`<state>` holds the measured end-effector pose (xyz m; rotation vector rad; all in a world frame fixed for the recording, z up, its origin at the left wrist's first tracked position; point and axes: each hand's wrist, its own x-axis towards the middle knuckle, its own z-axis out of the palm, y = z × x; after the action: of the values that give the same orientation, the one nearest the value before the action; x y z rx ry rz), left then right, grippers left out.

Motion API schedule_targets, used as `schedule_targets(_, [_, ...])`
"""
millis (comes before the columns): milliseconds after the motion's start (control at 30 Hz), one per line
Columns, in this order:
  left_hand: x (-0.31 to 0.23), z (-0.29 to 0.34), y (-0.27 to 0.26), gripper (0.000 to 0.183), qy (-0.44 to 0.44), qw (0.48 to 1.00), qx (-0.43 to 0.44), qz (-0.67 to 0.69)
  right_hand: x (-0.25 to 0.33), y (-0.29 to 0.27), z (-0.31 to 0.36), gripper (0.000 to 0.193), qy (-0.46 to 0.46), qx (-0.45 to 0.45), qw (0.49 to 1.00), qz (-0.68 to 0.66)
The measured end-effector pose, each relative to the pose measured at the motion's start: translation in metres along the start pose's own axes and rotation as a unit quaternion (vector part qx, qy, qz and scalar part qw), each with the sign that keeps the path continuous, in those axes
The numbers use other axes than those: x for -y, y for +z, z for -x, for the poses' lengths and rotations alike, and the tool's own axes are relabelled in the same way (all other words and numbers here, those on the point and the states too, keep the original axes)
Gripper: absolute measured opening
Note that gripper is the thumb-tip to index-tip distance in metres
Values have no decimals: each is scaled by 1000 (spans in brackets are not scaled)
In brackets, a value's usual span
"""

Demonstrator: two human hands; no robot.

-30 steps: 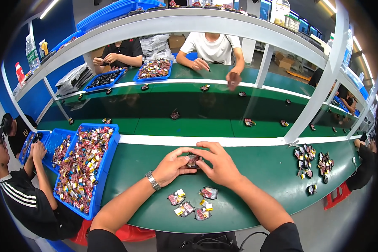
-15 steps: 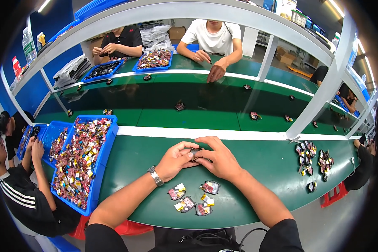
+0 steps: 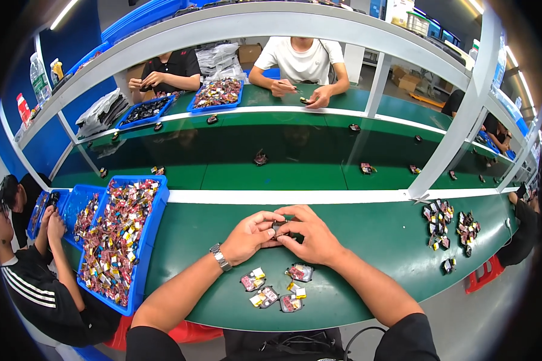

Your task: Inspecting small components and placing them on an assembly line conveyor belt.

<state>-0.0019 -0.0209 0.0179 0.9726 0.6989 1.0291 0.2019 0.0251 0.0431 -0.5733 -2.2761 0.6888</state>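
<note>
A small black casing sits between my two hands above the green table, mostly covered by fingers. My left hand, with a metal-banded watch at the wrist, pinches it from the left. From the other side, the fingers and thumb of my right hand close round it. On the table just below my hands lie several small assemblies, each with a red circuit board and a white-and-yellow piece in a clear-and-black frame; one of these assemblies is nearest my right wrist.
At left stands a blue tray heaped with small parts. Clusters of black assemblies lie at right. Beyond a white rail runs a green belt with scattered assemblies. Metal shelf posts rise there. Co-workers sit opposite and at both sides.
The co-worker opposite has drawn a hand back from over the belt and now holds a small part. My fingers have shifted slightly on the black casing. The whole view has tilted a little.
</note>
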Motion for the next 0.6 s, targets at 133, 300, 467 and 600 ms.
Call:
schedule_targets(133, [2, 0, 0, 32, 4, 1000, -5, 8, 3, 1, 2, 7, -4, -24, 1000, 19])
schedule_targets(300, [7, -2, 0, 29, 17, 998, 11, 58, 0, 9, 5, 11, -20, -83, 995, 48])
schedule_targets(467, [8, -2, -3, 28, 36, 998, 13, 56, 1, 12, 5, 13, -33, -105, 993, 52])
schedule_targets(600, [6, -2, -1, 27, 38, 998, 16, 57, 1, 9, 5, 14, -41, -92, 994, 40])
